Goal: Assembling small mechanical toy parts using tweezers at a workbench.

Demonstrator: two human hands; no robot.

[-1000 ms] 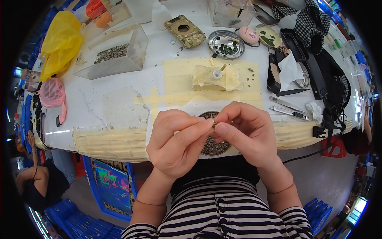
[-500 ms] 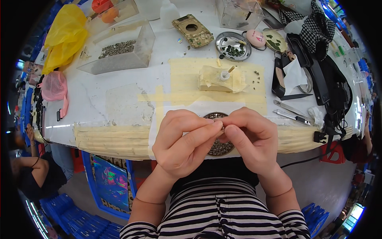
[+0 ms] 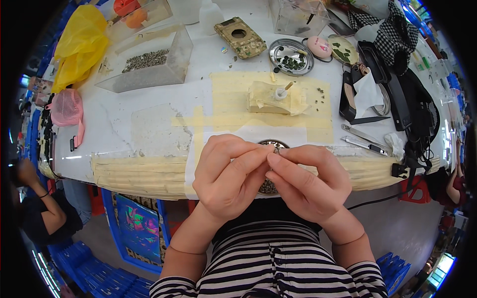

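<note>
Since the frame half a second ago, the right hand (image 3: 318, 186) has shifted its grip: its fingers now slant across toward the left fingertips and cover more of the near part of the dish (image 3: 273, 141), while the left hand (image 3: 223, 176) has barely moved. A co-worker (image 3: 52, 213) at the far left has also changed pose, the arm now bent upward. From where I stand, the new hold leaves a tiny grey piece (image 3: 277, 150) showing a little more clearly between the fingertips, so I judge it to be under close fingering rather than let go. Both hands are pinched closed at the tips around the piece; which one bears it more I cannot tell, and its shape is too small to read. It sits just above the dish, where grey bits (image 3: 268, 187) show below the fingers. Beyond the hands is a taped block (image 3: 258, 103) bearing a small cup (image 3: 280, 94) with a stick (image 3: 288, 86) in it, and farther back a camouflaged hull (image 3: 248, 43) near a round tray (image 3: 271, 58). Tweezers (image 3: 356, 132) and a knife (image 3: 363, 144) lie to the right, apart from both hands.
</note>
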